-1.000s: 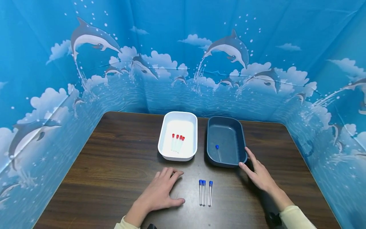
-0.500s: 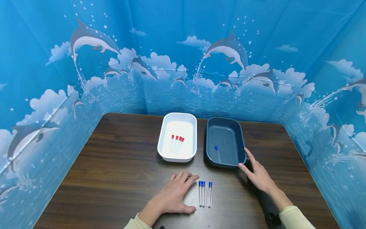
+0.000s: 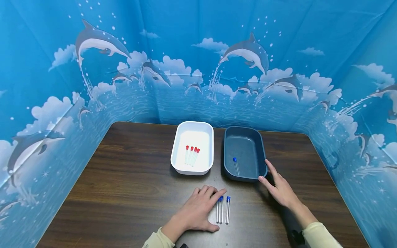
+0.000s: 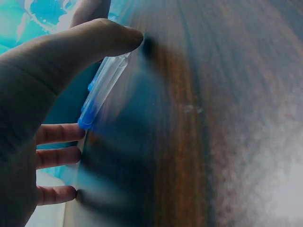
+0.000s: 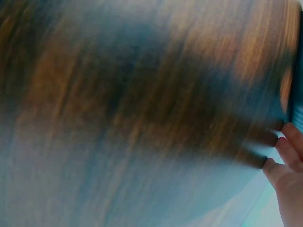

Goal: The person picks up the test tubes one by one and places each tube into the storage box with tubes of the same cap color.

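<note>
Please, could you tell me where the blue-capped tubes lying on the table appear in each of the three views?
Head: the blue-capped tubes are low in the picture, a little right of centre, beside the left hand.
Left wrist: left of centre, in the upper half, partly hidden by the thumb.
Right wrist: not in it.
Shared landmark: the dark wooden table, visible in all three.

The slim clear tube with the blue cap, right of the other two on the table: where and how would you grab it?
Probably midway along the slim clear tube, pinched across its sides from above: it lies flat, its blue cap at the far end, and a gap from the paired blue-capped tubes leaves room for a fingertip.
</note>
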Motion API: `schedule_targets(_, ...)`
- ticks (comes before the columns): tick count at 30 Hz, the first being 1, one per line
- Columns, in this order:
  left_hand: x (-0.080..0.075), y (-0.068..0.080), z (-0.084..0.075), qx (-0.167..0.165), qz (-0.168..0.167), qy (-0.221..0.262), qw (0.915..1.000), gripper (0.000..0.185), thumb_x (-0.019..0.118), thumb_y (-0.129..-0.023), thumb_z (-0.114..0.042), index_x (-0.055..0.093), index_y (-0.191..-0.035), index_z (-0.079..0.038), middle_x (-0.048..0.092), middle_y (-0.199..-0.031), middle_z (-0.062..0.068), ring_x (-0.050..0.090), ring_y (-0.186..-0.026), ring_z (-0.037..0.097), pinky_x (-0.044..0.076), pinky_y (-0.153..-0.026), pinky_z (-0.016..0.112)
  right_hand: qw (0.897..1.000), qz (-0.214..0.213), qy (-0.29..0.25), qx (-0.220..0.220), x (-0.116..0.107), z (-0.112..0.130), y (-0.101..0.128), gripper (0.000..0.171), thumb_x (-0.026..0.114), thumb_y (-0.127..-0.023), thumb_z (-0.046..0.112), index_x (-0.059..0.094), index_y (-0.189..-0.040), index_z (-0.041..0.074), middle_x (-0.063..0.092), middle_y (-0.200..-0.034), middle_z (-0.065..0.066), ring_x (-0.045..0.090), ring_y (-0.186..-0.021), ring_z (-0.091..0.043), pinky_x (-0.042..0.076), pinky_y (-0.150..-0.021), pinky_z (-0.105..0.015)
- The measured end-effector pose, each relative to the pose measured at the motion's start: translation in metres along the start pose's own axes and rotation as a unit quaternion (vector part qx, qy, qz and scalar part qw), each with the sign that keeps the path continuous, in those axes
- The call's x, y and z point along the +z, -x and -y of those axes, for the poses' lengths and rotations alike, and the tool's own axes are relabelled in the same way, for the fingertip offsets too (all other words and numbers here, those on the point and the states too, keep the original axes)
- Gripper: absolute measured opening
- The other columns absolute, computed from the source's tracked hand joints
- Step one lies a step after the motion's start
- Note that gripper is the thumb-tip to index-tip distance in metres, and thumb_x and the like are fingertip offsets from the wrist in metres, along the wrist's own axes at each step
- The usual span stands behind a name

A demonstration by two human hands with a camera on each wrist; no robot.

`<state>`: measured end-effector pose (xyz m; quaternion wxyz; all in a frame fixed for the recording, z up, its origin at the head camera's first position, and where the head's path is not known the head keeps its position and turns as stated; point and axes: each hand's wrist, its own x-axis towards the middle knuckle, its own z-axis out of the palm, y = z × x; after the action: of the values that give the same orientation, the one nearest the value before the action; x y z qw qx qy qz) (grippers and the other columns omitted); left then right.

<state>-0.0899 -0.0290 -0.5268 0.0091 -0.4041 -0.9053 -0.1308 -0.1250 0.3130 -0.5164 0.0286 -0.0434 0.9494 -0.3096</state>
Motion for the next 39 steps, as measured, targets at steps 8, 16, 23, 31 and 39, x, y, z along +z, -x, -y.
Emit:
schedule_targets(8, 0.0025, -0.0063, 0.0001, 0.003, 0.004, -0.011, 0.9999, 0.110, 0.072, -0.063, -0.074, 0.031, -0.153, -0.027, 0.048, -0.123, -0.004, 0.044, -0.109, 0.016, 0.038, -0.081, 0.034, 1.000, -0.002, 0.001, -0.001, 0.0005, -0.0007, 0.0001, 0.076, 0.047, -0.100, 0.052, 0.003, -0.159, 0.030, 0.035, -0.148, -0.031, 0.039, -0.129, -0.053, 0.033, -0.093, -0.075)
schedule_targets(16, 0.0024, -0.0087, -0.0011, 0.007, -0.002, -0.018, 0.9998, 0.100, 0.072, -0.066, -0.069, 0.038, -0.150, -0.027, 0.049, -0.120, -0.003, 0.044, -0.105, 0.016, 0.037, -0.077, 0.032, 1.000, -0.001, -0.005, -0.003, 0.0003, -0.0018, -0.0007, 0.076, 0.048, -0.100, 0.050, 0.002, -0.159, 0.032, 0.033, -0.150, -0.030, 0.038, -0.130, -0.053, 0.032, -0.093, -0.075)
schedule_targets(23, 0.0022, -0.0083, -0.0010, 0.007, -0.007, -0.022, 0.9997, 0.099, 0.073, -0.065, -0.069, 0.041, -0.149, -0.026, 0.050, -0.118, -0.003, 0.045, -0.104, 0.016, 0.037, -0.077, 0.032, 1.000, 0.000, -0.003, 0.000, 0.0005, -0.0022, -0.0007, 0.076, 0.047, -0.100, 0.051, 0.002, -0.159, 0.032, 0.034, -0.150, -0.031, 0.039, -0.129, -0.053, 0.033, -0.092, -0.076)
schedule_targets(31, 0.0021, -0.0083, 0.0008, 0.011, -0.011, -0.022, 0.9996, 0.098, 0.073, -0.066, -0.068, 0.043, -0.148, -0.024, 0.050, -0.115, -0.003, 0.045, -0.101, 0.014, 0.038, -0.077, 0.030, 1.000, 0.000, -0.003, -0.001, 0.0015, -0.0038, -0.0005, 0.076, 0.047, -0.100, 0.052, 0.003, -0.159, 0.032, 0.036, -0.148, -0.031, 0.039, -0.130, -0.053, 0.032, -0.092, -0.076)
schedule_targets(39, -0.0019, -0.0061, 0.0024, 0.001, -0.006, -0.003, 1.0000, 0.098, 0.073, -0.067, -0.067, 0.042, -0.149, -0.024, 0.049, -0.112, -0.004, 0.045, -0.098, 0.013, 0.039, -0.080, 0.030, 1.000, -0.001, -0.010, -0.004, 0.0012, -0.0043, -0.0007, 0.076, 0.047, -0.100, 0.052, 0.003, -0.159, 0.032, 0.036, -0.148, -0.031, 0.040, -0.129, -0.052, 0.034, -0.092, -0.075)
